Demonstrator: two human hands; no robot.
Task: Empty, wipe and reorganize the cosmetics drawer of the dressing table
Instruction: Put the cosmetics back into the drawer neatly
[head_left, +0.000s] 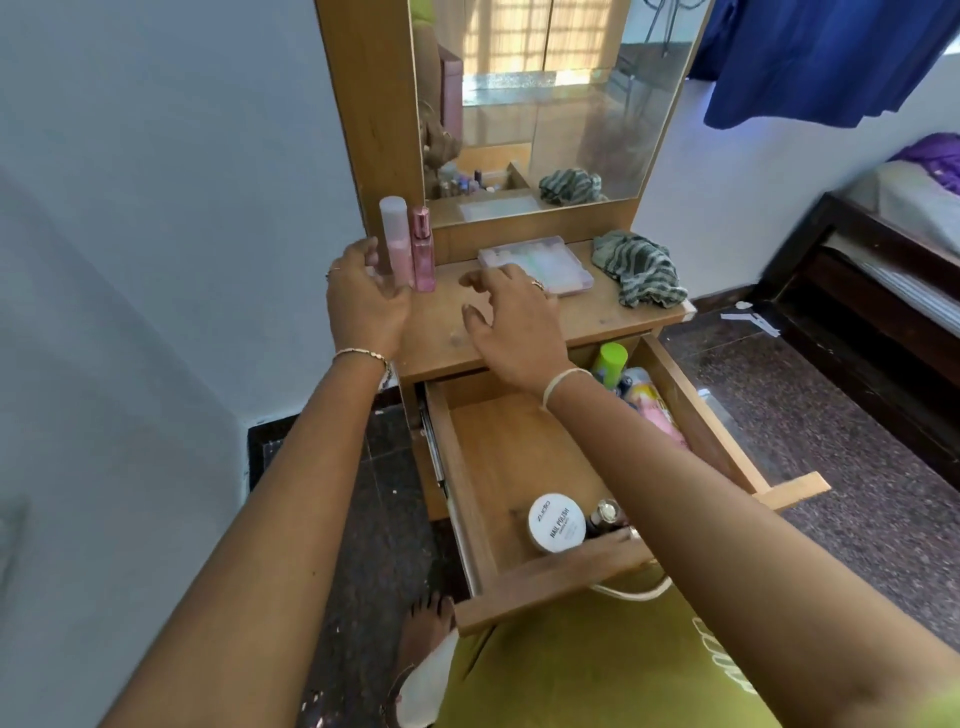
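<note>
The wooden drawer (470, 499) of the dressing table stands pulled out below the tabletop (441, 338). Inside lie a white nail polish jar (557, 522), a small dark bottle (605, 514), a green-capped bottle (611, 361) and a pink tube (657, 410). Two pink bottles, a tall pale one (393, 239) and a slimmer one (422, 249), stand at the top's back left. My left hand (366, 301) is open just beside the tall bottle, holding nothing. My right hand (511, 325) hovers open over the tabletop, fingers spread. A striped cloth (641, 267) lies crumpled at the right.
A clear plastic organiser box (540, 262) lies by the mirror (545, 104). A bed (893, 260) stands to the right, blue fabric (831, 57) hangs above it. The white wall (156, 208) is close on the left. My bare foot (428, 623) is under the drawer front.
</note>
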